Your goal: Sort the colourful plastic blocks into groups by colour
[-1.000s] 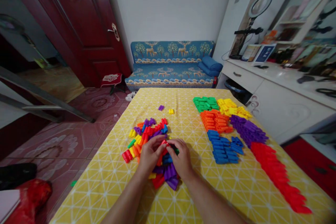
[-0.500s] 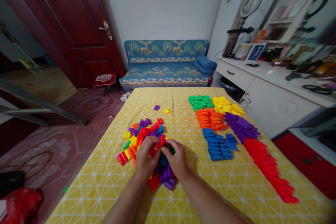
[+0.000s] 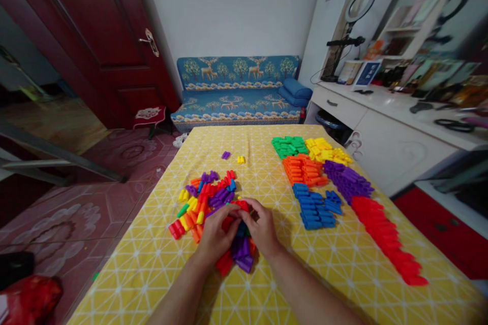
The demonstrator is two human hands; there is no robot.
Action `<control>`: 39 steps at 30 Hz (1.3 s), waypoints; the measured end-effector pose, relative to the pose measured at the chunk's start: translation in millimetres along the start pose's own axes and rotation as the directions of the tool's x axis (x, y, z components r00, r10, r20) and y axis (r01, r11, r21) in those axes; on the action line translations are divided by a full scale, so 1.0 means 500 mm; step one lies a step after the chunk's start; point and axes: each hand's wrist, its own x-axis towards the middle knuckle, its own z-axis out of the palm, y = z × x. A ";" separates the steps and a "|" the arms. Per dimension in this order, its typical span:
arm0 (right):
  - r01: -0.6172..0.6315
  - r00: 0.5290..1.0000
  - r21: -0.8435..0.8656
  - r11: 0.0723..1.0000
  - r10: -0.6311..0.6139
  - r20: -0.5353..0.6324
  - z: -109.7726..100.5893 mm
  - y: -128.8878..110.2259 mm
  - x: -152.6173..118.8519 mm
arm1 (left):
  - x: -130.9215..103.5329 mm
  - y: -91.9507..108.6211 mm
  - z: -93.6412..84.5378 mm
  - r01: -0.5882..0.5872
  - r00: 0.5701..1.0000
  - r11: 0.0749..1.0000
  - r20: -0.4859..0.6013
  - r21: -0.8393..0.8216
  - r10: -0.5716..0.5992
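Note:
Between my fingertips is a red toy building block (image 3: pixel 241 205), partly covered by them. My left hand (image 3: pixel 218 229) pinches it from the left and my right hand (image 3: pixel 261 223) from the right. Beneath and around both hands lies a mixed pile of tube-shaped plastic blocks. Purple blocks (image 3: pixel 241 253) and a red block (image 3: pixel 224 262) show just below my fingers. Farther left in the pile are yellow, orange and green pieces, with a red pair (image 3: pixel 176 228) at its edge. Part of the pile is hidden by my hands.
Blocks grouped by colour lie on the right: green (image 3: pixel 288 147), yellow (image 3: pixel 327 151), orange (image 3: pixel 304 170), purple (image 3: pixel 347 181), blue (image 3: pixel 313 209) and red (image 3: pixel 387 241). A single purple block (image 3: pixel 226 155) and a yellow block (image 3: pixel 241 160) sit farther back on the yellow tablecloth (image 3: pixel 324 284).
My hands have shifted slightly right with the red block, and my right fingers now cover more of it. More purple blocks show left of my fingers. The camera view has shifted a little.

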 end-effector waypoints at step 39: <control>-0.238 0.971 -0.801 0.549 0.147 -0.188 -0.675 -0.001 -0.121 | 0.000 -0.014 -0.006 -0.048 0.990 0.995 0.136 0.082 0.036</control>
